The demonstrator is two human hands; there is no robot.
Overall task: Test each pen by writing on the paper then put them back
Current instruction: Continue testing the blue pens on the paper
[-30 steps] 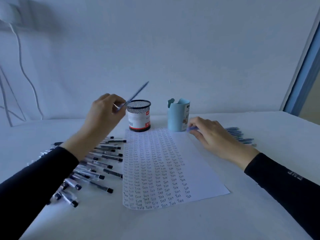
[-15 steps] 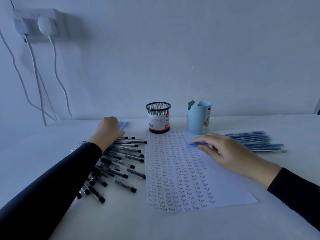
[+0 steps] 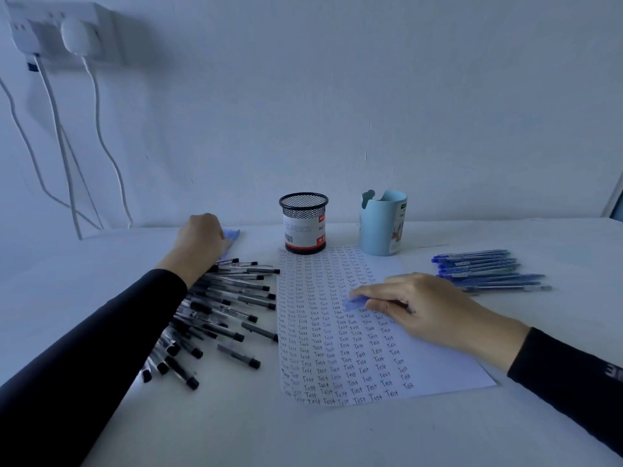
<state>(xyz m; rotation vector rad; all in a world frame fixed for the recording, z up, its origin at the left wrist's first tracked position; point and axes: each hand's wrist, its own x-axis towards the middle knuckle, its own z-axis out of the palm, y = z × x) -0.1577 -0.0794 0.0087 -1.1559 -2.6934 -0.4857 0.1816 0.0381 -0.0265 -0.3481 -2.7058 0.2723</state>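
Head view. Left hand (image 3: pixel 201 242): fingers curled, gripping the left pen (image 3: pixel 232 235), a blue blur that juts out past the knuckles at the far edge of the black pens (image 3: pixel 232 299). The wrist lies over that heap. Right hand (image 3: pixel 423 306): forefinger and thumb pinch the right pen (image 3: pixel 355 302), also blue and blurred, low over the upper right part of the paper (image 3: pixel 340 352). Whether its tip touches the sheet cannot be told. The other fingers are loosely bent beneath the palm. Both forearms wear dark sleeves.

The paper lies between the hands on the white table (image 3: pixel 337 436), its surface filled with rows of the handwritten word "Test". The black pens spread in a loose fan just left of the sheet, some tips reaching its edge. The blue pens (image 3: pixel 488 271) lie side by side to the right of the paper, beyond the right hand. At the sheet's far edge stand the mesh cup (image 3: pixel 303 224), touching the paper's corner, and the blue cup (image 3: pixel 382 227) to its right. On the wall at upper left, a socket (image 3: pixel 57 30) with white cables (image 3: pixel 97 123) hanging down.
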